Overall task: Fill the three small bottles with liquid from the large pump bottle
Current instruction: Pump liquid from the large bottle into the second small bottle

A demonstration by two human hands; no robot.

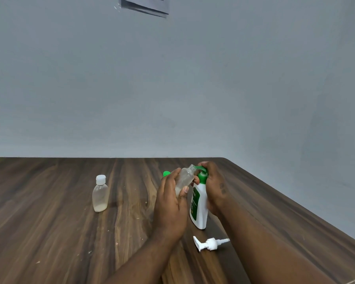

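One small clear bottle (186, 177), uncapped, little liquid inside: judged light, thin-walled and likely slippery, best taken round the lower body, as the left hand (170, 203) grips it. Long axis tilted, mouth pointing up and right, at the green nozzle (198, 167) of the large pump bottle (200, 210), upright on the surface (59, 232), right hand (215, 185) curled over its pump.

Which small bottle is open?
The clear bottle that the left hand holds tilted at the green pump; the standing bottle on the table wears a white cap.
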